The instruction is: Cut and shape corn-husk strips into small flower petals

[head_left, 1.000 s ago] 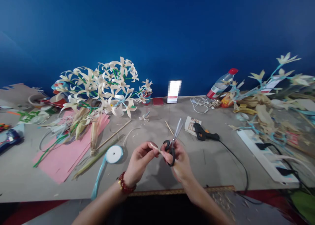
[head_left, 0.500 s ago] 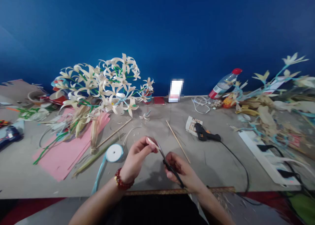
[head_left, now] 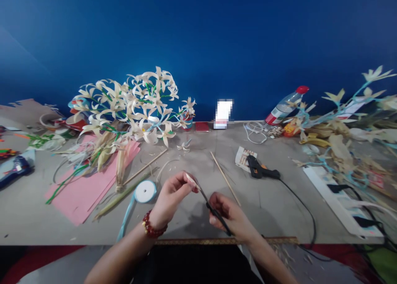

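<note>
Over the desk (head_left: pixel 273 209), your left hand (head_left: pixel 170 197) pinches a pale strip (head_left: pixel 190 178) in a tight grip, just above the near edge at center. Your right hand (head_left: pixel 231 215) has its grip wrapped around black scissors (head_left: pixel 214 209), whose blade tips meet the strip's end. A ribbon spool (head_left: pixel 145 191) lies just left of your left hand, and a glue gun (head_left: pixel 262 173) rests well apart to the right.

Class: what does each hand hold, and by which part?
Left hand pinches a pale strip by one end; right hand holds scissors by the black handles.
</note>
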### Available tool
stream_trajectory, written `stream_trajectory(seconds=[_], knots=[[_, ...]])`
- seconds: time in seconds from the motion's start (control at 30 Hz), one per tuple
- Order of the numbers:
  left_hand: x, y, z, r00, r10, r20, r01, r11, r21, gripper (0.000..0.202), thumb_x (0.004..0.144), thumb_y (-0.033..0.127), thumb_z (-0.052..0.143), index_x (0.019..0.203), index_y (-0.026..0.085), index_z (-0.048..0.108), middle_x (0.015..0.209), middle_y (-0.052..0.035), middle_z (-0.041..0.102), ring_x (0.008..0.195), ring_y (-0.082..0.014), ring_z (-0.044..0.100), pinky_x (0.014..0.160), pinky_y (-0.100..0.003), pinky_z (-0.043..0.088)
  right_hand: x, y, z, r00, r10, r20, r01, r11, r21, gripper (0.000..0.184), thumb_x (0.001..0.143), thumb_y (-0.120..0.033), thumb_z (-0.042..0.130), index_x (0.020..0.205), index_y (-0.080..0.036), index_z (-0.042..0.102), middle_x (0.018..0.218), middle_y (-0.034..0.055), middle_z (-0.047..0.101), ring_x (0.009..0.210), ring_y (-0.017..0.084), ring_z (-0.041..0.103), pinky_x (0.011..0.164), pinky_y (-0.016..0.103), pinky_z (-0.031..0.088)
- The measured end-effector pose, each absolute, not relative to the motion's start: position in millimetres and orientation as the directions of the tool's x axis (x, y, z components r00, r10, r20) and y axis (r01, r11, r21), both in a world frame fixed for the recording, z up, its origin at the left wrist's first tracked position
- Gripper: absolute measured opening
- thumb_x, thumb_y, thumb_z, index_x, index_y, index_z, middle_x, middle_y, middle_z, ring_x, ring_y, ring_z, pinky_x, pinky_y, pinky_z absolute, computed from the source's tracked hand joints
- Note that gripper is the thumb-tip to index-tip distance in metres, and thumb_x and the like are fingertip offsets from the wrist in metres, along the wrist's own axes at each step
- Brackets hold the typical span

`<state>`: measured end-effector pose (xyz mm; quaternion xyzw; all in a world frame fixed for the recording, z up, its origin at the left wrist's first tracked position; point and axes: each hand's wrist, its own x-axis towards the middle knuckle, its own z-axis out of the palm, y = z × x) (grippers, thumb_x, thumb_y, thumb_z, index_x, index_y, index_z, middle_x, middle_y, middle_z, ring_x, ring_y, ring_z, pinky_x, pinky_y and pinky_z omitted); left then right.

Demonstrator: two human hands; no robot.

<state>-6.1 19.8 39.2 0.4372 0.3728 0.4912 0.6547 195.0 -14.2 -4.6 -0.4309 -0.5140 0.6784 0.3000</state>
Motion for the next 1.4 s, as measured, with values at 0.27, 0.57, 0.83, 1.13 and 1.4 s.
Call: stream_trajectory(seconds=[0.27,0.57,0.83,1.13,1.4], knots=[[-5,22,38,0.247,0.968,-0.046,-0.281,0.117,0.953,0.015,0.086,0.022,0.064,0.074,0.016,0.058,0.079,-0.0023,0.063,0.072,-0.0129,0.056,0.075,-0.026,0.044,195,-13,-4,-0.426,0.859,-0.285,0.069,-0.283,-0.957,0.055,0.065,-0.065,0.076,0.076,-0.021,0.044,0.063,-0.0064,0.041,0.055,0.009,0.033,0.049,0.022,0.025],[-7,22,38,0.253,0.966,-0.044,-0.273,0.115,0.955,0.014,0.086,0.020,0.064,0.074,0.016,0.058,0.078,-0.0020,0.064,0.072,-0.0128,0.056,0.075,-0.026,0.044,196,-12,-8,-0.420,0.861,-0.287,0.105,-0.268,-0.958,0.052,0.068,-0.061,0.075,0.074,-0.022,0.043,0.060,-0.0073,0.039,0.052,0.009,0.033,0.047,0.022,0.023],[-7,21,39,0.253,0.966,-0.053,-0.285,0.127,0.950,0.014,0.086,0.022,0.064,0.075,0.016,0.058,0.078,-0.0021,0.064,0.072,-0.0131,0.057,0.075,-0.026,0.045,195,-12,-8,-0.407,0.865,-0.293,0.102,-0.276,-0.956,0.054,0.064,-0.063,0.077,0.072,-0.022,0.043,0.056,-0.0082,0.040,0.049,0.008,0.035,0.045,0.021,0.025],[-9,22,39,0.226,0.973,-0.046,-0.234,0.100,0.967,0.014,0.087,0.024,0.064,0.075,0.016,0.060,0.085,-0.0047,0.068,0.078,-0.0149,0.059,0.078,-0.027,0.045,200,-6,-9,-0.266,0.914,-0.306,0.223,-0.251,-0.942,0.048,0.071,-0.061,0.069,0.069,-0.023,0.040,0.052,-0.0071,0.048,0.046,0.011,0.047,0.048,0.023,0.034],[-8,21,34,0.203,0.975,-0.088,-0.231,0.135,0.963,0.017,0.084,0.029,0.067,0.075,0.016,0.062,0.079,-0.0022,0.064,0.073,-0.0138,0.057,0.075,-0.026,0.045,200,3,-12,-0.110,0.983,-0.150,0.928,0.048,-0.369,0.025,0.082,-0.045,0.066,0.086,-0.023,0.055,0.079,0.0023,0.066,0.071,0.022,0.064,0.056,0.027,0.032]])
